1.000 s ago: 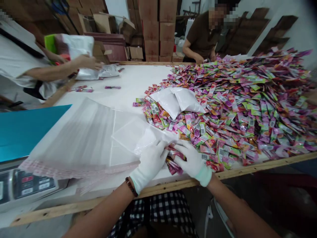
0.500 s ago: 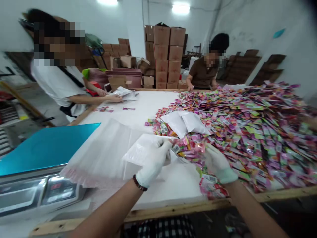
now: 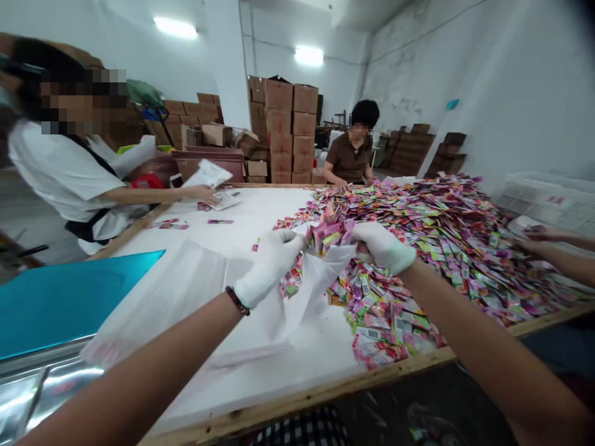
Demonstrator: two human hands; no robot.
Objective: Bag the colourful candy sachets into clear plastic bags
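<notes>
A white bag (image 3: 312, 288) hangs upright over the white table, its mouth crammed with small colourful packets (image 3: 331, 234). My left hand (image 3: 272, 263), in a white glove, is closed on the left edge of the bag's mouth. On the right side my right hand (image 3: 383, 246), gloved too, grips the bag and the packets at its mouth; its fingertips are partly hidden. Beneath and to the right lie many loose packets (image 3: 388, 328). A stack of flat translucent bags (image 3: 162, 303) rests left of my left hand.
A blue tray (image 3: 79, 291) sits on a metal scale (image 3: 56, 384) at the left. One person (image 3: 69, 167) holds a white bag at the left; another (image 3: 351, 155) sits across the table. Someone's hands (image 3: 530, 232) reach in at the right. Stacked cartons (image 3: 291, 130) stand behind.
Both hands have risen and come closer together, and the packets are now in the mouth of the white bag. The view has shifted right. The person at the left has lifted a bag.
</notes>
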